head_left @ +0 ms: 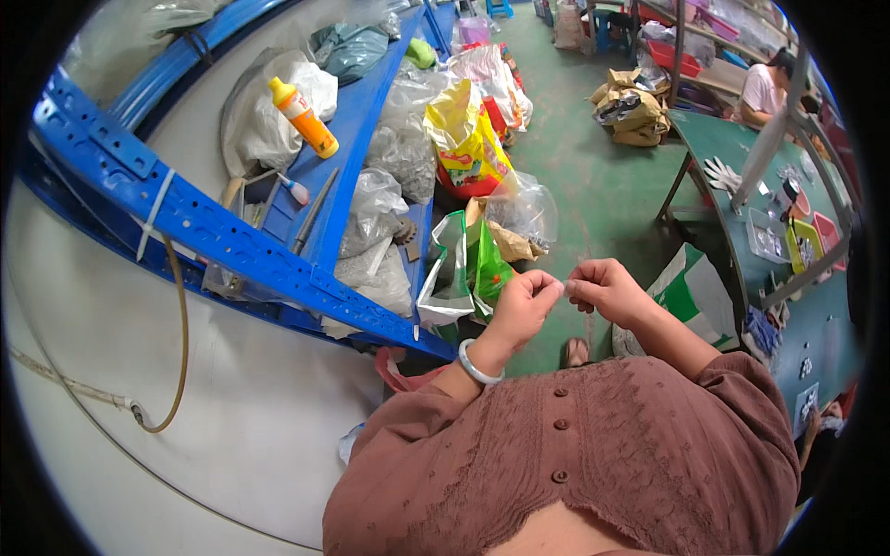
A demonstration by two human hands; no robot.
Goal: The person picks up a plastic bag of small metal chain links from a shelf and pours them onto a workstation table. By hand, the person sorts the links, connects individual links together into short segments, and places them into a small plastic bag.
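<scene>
In front of my chest my two hands are raised close together, fingertips nearly meeting. My left hand (521,308), with a pale bangle (475,363) at its wrist, is closed in a pinch of thumb and forefinger. Fingers curled, my right hand (608,291) pinches from the other side. A tiny pale speck shows between the fingertips, too small to name. Just below and behind the left hand stand a green bag (486,263) and a white-and-green bag (447,278).
On the left, a blue metal shelf (222,232) carries plastic bags and a yellow bottle (304,118). Yellow sacks (464,139) line the aisle floor. At right, a green table (718,148) holds a glove (721,174) and small bins; a person (765,91) sits beyond it.
</scene>
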